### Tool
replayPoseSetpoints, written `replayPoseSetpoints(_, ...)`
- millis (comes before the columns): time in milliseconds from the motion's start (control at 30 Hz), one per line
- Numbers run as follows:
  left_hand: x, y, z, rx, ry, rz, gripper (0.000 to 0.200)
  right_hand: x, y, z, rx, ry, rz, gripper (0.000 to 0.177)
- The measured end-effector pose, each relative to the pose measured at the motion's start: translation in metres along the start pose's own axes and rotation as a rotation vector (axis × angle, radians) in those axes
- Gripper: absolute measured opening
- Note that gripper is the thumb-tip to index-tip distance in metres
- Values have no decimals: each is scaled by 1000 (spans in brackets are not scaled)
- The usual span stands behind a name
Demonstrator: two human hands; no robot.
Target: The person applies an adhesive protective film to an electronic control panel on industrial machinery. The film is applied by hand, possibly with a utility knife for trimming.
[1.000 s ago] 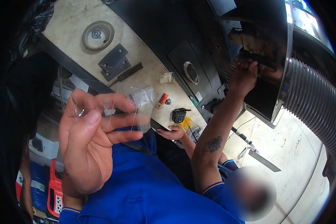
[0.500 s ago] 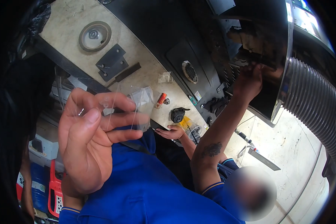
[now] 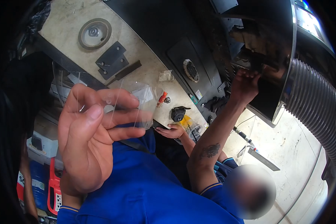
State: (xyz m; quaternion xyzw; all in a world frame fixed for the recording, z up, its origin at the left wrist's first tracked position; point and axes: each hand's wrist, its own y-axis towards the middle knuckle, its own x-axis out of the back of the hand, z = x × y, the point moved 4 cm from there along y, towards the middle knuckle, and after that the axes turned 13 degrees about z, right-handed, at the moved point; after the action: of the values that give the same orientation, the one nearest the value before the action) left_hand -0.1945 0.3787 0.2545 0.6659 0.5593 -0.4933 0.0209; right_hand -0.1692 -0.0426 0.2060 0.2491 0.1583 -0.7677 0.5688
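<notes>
In the head view, my left hand is raised close to the camera, palm toward me, thumb curled in against the bent fingers. It holds a thin clear plastic piece that spreads around and behind the fingers; its full outline is hard to make out. My right hand, at the end of a tattooed forearm, reaches into a dark machine housing at upper right. Its fingers are curled at a dark part inside; what they grip is hidden.
A worktop holds a round ring, a dark plate with holes, a dark strip and a black tape measure. A co-worker's hand rests at its edge. A ribbed hose hangs at right.
My right hand has shifted slightly left and down inside the housing, its fingers now nearer the opening's edge. My left hand has barely moved and keeps the clear plastic.
</notes>
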Motion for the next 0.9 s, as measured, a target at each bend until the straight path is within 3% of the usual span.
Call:
replayPoseSetpoints(433,2,-3,0,-10,-27,2,13,26,-3,-16,-27,184,-112,25)
replayPoseSetpoints(633,5,-3,1,-16,-14,-4,13,7,-3,-14,-11,407,-144,18)
replayPoseSetpoints(700,3,-3,0,-12,-6,-7,13,-3,-2,-9,62,545,-42,11)
replayPoseSetpoints(800,1,-4,1,-9,5,-8,13,-5,4,-4,137,714,-71,8)
replayPoseSetpoints(900,0,-1,5,-8,-11,7,13,-28,9,-17,59,863,-105,6)
